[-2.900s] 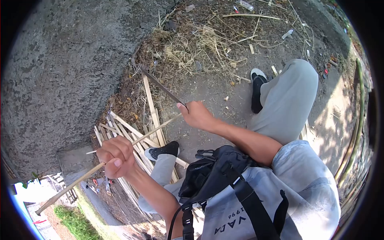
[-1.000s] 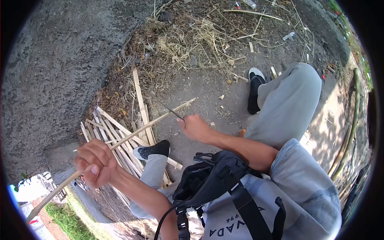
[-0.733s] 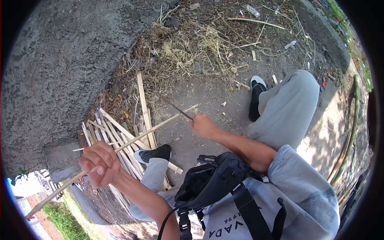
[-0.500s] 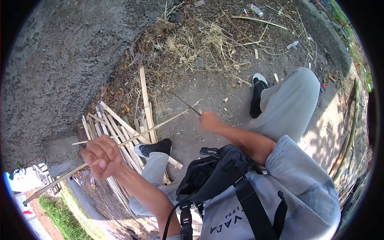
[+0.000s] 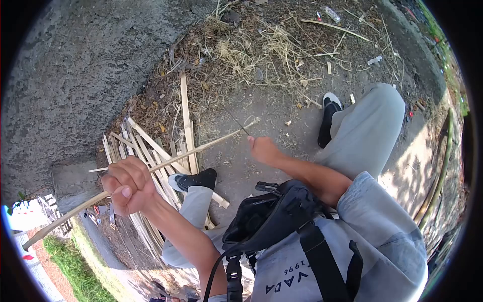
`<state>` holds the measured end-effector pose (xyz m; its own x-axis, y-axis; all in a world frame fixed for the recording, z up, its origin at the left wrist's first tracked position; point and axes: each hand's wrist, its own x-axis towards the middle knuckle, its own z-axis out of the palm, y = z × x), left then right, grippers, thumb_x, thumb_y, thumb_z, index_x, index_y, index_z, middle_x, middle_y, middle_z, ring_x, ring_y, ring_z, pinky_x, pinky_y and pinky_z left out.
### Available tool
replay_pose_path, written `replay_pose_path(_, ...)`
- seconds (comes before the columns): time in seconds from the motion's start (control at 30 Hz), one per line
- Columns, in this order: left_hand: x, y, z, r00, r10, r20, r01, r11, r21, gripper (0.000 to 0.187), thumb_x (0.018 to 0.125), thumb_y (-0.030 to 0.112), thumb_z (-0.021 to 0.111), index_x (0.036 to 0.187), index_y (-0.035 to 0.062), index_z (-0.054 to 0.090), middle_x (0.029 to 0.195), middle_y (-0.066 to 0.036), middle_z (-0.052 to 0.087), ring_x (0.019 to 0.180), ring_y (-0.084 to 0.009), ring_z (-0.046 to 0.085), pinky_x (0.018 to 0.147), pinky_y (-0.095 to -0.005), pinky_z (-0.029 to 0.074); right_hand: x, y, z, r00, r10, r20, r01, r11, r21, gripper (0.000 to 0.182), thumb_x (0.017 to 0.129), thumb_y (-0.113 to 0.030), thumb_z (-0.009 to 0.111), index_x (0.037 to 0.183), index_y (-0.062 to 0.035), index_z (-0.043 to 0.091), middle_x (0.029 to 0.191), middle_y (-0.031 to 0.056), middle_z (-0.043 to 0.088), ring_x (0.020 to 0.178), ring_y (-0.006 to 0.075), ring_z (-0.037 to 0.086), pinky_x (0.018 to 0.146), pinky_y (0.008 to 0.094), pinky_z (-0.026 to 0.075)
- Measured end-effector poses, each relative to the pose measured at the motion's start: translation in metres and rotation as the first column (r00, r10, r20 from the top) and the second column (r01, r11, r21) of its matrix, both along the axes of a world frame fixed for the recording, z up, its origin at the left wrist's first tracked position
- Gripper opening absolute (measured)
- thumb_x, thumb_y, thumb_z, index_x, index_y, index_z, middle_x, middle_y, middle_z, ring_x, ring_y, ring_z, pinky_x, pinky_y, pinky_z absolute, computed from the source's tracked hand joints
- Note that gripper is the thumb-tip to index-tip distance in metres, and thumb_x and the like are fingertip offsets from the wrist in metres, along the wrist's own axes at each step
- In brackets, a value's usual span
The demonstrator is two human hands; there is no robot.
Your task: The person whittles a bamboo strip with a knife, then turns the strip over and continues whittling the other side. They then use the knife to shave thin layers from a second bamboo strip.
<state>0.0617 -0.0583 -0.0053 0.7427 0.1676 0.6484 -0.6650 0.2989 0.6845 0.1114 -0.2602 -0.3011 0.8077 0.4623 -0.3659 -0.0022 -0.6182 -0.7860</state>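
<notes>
My left hand [image 5: 128, 186] is closed in a fist around a long, pale wooden stick [image 5: 211, 143], which looks like split bamboo. The stick runs diagonally, from the lower left past my fist to its far tip in front of my right hand. My right hand [image 5: 264, 151] is closed on a knife; its handle is hidden in my fingers. The thin dark blade [image 5: 235, 121] crosses the stick close to the far tip. A thin pale curl shows beside that tip.
A pile of split wooden strips [image 5: 156, 168] lies by my left shoe [image 5: 193, 180]. Dry shavings [image 5: 274, 50] litter the ground ahead. A rough grey wall [image 5: 85, 75] rises at the left. Long green poles [image 5: 443, 161] lie at the right.
The stick's far tip has shifted slightly up and right, and a thin curl now shows there. The knife blade crosses nearer the tip. Both hands keep their grip.
</notes>
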Motion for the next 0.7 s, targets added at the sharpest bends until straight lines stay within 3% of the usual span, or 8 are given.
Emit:
replay_pose_path(0.07,0.000,-0.002,0.001,0.997,-0.072,-0.007,0.072,0.997,0.015,0.035,0.060,-0.004,0.047,0.053,0.0154,0.019,0.037,0.005,0.026,0.030,-0.0035,0.014,0.031,-0.0203,0.012,0.007,-0.010,-0.017,0.999,0.021,-0.031,-0.023,0.998,-0.054,0.058,0.101,-0.036,0.036,0.076,0.0083,0.065,0.069,0.0346,0.059,0.072,0.0523,0.061,0.070,0.0569,0.051)
replay_pose_path(0.17,0.002,-0.003,0.001,0.997,-0.071,-0.003,0.071,0.997,0.018,0.034,0.061,-0.004,0.047,0.052,0.0153,0.020,0.037,0.005,0.027,0.030,-0.0032,0.015,0.031,-0.0198,0.012,0.010,0.001,0.046,1.000,0.010,0.007,-0.011,0.999,0.047,0.059,0.101,-0.036,0.035,0.075,0.0080,0.065,0.070,0.0337,0.060,0.073,0.0520,0.061,0.071,0.0566,0.051)
replay_pose_path(0.27,-0.002,0.002,-0.002,0.997,-0.079,-0.008,0.079,0.997,0.008,0.033,0.061,-0.005,0.047,0.052,0.0153,0.021,0.037,0.005,0.027,0.030,-0.0031,0.015,0.031,-0.0193,0.013,-0.010,0.011,0.046,0.992,0.029,0.120,-0.043,0.992,0.115,0.061,0.101,-0.038,0.034,0.076,0.0075,0.065,0.072,0.0333,0.060,0.074,0.0520,0.062,0.073,0.0563,0.051)
replay_pose_path(0.37,-0.005,0.005,-0.001,0.999,-0.050,-0.004,0.050,0.999,0.002,0.036,0.063,-0.003,0.048,0.053,0.0166,0.020,0.037,0.005,0.027,0.030,-0.0027,0.016,0.031,-0.0193,0.013,0.005,-0.019,-0.022,0.991,0.074,-0.116,-0.093,0.980,-0.175,0.058,0.102,-0.037,0.031,0.090,0.0049,0.068,0.090,0.0303,0.065,0.090,0.0475,0.064,0.084,0.0539,0.051)
replay_pose_path(0.47,-0.005,0.001,-0.001,0.999,-0.040,-0.010,0.041,0.996,0.080,0.037,0.065,-0.001,0.048,0.053,0.0182,0.019,0.036,0.005,0.027,0.029,-0.0025,0.017,0.031,-0.0199,0.014,0.018,-0.038,-0.040,0.989,0.050,-0.138,-0.086,0.959,-0.271,0.057,0.102,-0.038,0.032,0.093,0.0046,0.068,0.097,0.0277,0.066,0.094,0.0463,0.064,0.086,0.0528,0.051)
replay_pose_path(0.67,0.000,0.000,0.000,0.999,-0.022,-0.026,0.022,1.000,0.009,0.036,0.060,-0.004,0.047,0.053,0.0157,0.018,0.037,0.005,0.025,0.030,-0.0034,0.015,0.031,-0.0201,0.014,0.010,-0.010,0.011,0.990,0.083,-0.111,-0.102,0.978,-0.183,0.058,0.101,-0.041,0.034,0.091,0.0040,0.069,0.094,0.0285,0.066,0.091,0.0467,0.064,0.085,0.0527,0.051)
replay_pose_path(0.7,0.000,0.003,-0.001,0.999,-0.015,-0.031,0.015,1.000,0.009,0.036,0.060,-0.004,0.047,0.052,0.0157,0.018,0.037,0.005,0.026,0.030,-0.0033,0.015,0.031,-0.0203,0.013,0.003,-0.009,0.006,0.997,0.030,-0.071,-0.041,0.986,-0.163,0.057,0.100,-0.043,0.035,0.090,0.0011,0.070,0.089,0.0284,0.067,0.086,0.0513,0.063,0.083,0.0515,0.053)
